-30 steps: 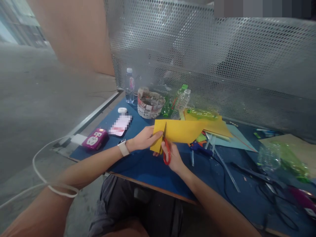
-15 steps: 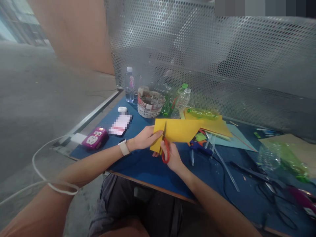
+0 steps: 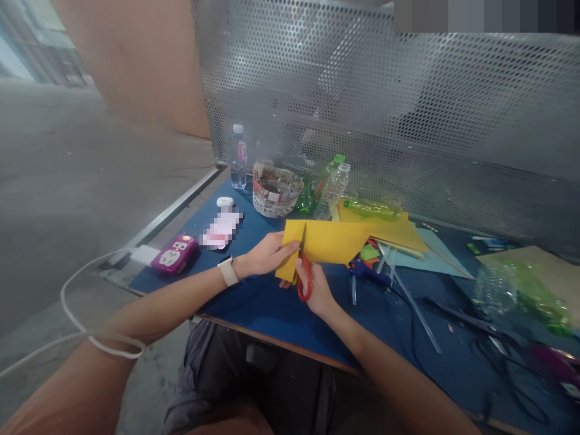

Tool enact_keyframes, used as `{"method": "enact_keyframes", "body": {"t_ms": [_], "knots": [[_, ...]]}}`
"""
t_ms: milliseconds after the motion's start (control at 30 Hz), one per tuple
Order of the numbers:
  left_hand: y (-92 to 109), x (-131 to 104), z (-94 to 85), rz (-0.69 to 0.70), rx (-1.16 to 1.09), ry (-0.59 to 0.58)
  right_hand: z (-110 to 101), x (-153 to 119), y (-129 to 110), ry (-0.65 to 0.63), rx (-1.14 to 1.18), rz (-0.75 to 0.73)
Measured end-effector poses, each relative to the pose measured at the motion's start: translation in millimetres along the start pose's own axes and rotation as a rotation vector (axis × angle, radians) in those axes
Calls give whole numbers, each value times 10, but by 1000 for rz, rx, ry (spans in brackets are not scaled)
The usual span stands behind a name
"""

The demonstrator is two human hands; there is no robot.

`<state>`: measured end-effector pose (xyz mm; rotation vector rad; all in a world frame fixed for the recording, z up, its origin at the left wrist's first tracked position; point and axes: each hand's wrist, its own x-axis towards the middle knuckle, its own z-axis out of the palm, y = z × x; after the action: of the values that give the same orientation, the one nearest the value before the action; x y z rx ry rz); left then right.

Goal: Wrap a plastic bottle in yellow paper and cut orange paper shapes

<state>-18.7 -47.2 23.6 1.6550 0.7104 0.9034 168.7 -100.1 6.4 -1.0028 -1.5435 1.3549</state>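
Head view: left hand point(image 3: 265, 254) pinches yellow sheet's point(image 3: 335, 241) left end, right hand point(image 3: 319, 290) grips red-handled scissors point(image 3: 305, 278), blades pointing away across its long axis.

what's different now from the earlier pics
Nothing visibly changed: nothing clearly moved, was taken hold of or let go. The left hand still holds the yellow paper, and the right hand the red-handled scissors, blades at the paper.

Yellow paper point(image 3: 335, 241) partly hides the left hand point(image 3: 268, 254); pixelation obscures the phone screen point(image 3: 222, 229).
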Motion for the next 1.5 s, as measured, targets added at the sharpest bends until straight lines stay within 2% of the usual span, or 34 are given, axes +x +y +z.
{"method": "enact_keyframes", "body": {"t_ms": [267,500,800,1033,1333,1500], "knots": [[3,12,-3,58,164,82,10,15,43,29,-13,2],[-29,38,-25,72,243,78,5,41,134,40,51,23],[-7,18,-7,56,187,41,-18,-6,58,-7,-7,55],[-34,-2,6,11,92,22,-19,-26,50,20,17,0],[-27,26,-29,114,219,31,17,-2,8,4,75,-29],[-35,64,-66,182,343,28,7,10,10,42,114,-19]]}}
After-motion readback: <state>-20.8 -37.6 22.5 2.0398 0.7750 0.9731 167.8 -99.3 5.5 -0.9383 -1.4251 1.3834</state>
